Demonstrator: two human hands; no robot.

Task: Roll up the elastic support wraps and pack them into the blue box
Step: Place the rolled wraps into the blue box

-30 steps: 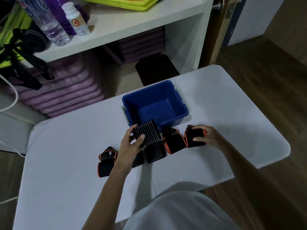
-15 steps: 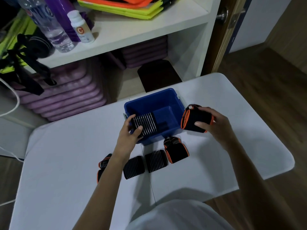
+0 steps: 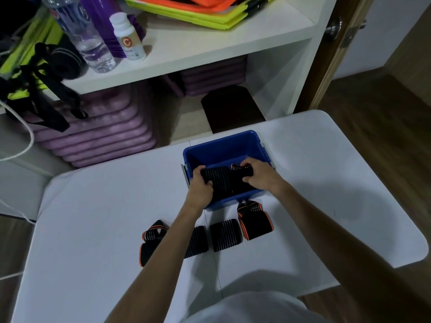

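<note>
On the white table point(image 3: 93, 217) four rolled wraps point(image 3: 225, 234) lie; each grip holds one in the blue box point(image 3: 224, 141)

I'm looking at a dim, bluish, underexposed view. The white table point(image 3: 326, 159) is reading grey-blue, brightest toward its far right corner, so light seems to be coming from above and behind me. My arms are casting soft, smeared shadows on the tabletop, and a broad soft shadow is lying right of the blue box point(image 3: 224, 145). The black wraps inside the box are losing detail in the dark. The shelf point(image 3: 210, 47) is bending from wide-angle distortion, and the top left corner is falling off to near black. Edges are looking slightly soft throughout; I'm seeing no glare.
</note>
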